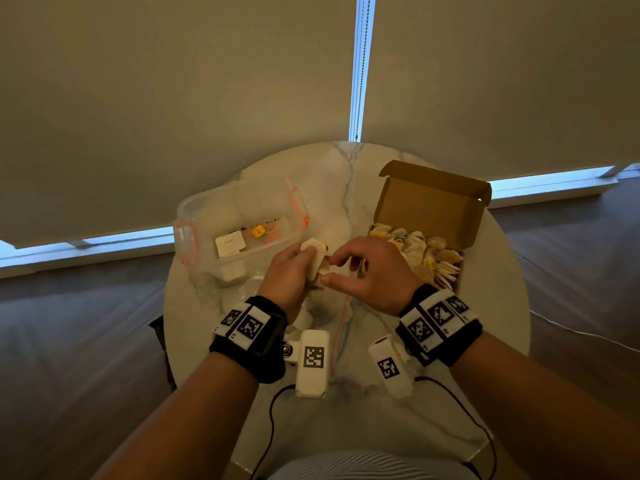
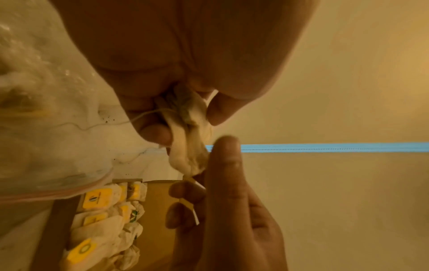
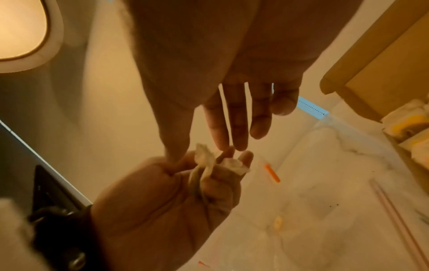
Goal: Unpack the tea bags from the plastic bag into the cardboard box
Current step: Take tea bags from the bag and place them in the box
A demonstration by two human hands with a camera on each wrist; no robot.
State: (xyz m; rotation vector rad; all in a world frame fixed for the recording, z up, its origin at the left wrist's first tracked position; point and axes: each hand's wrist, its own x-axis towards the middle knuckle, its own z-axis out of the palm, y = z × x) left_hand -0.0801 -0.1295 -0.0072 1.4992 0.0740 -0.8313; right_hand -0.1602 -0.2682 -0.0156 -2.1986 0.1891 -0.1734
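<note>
On the table: a round marble-patterned table is standing against drawn beige blinds, with daylight showing along their lower edges and through the centre gap.
Left side: a clear storage tub with orange clips is sitting near the left rim.
Near edge: the plastic bag is lying flat beneath the wrists.
Left hand: the left hand is curling round a bunch of tea bags, held above the table.
Right hand: the right hand is pinching the same bunch with thumb and fingertips.
Right side: the cardboard box, lid raised, is holding many tea bags close to the right rim.
Beyond: open wood floor is surrounding the table.
</note>
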